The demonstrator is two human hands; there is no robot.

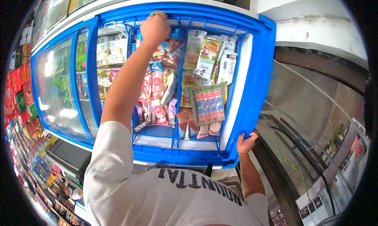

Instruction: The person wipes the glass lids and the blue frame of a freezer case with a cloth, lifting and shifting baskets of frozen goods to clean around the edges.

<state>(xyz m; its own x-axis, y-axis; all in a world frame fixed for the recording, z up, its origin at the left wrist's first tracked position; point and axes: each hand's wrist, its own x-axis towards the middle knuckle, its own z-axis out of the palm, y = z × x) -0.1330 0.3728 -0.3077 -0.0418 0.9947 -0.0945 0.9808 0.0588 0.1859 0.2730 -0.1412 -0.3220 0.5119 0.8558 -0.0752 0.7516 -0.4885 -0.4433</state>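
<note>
My left hand reaches across an open chest freezer with a blue frame. Its fingers close on a crumpled greenish cloth against the far rim; most of the cloth is hidden by the hand. At the near right corner my right hand grips the blue rim. Below my left forearm, a blue wire basket holds wrapped ice creams. The basket to its right holds white and yellow food packs and a clear pack of pink and blue bars.
A sliding glass lid covers the freezer's left part. Shelves of packaged goods stand at the lower left, near a dark-topped appliance. On the right are a clear panel, a dark beam and loose cables.
</note>
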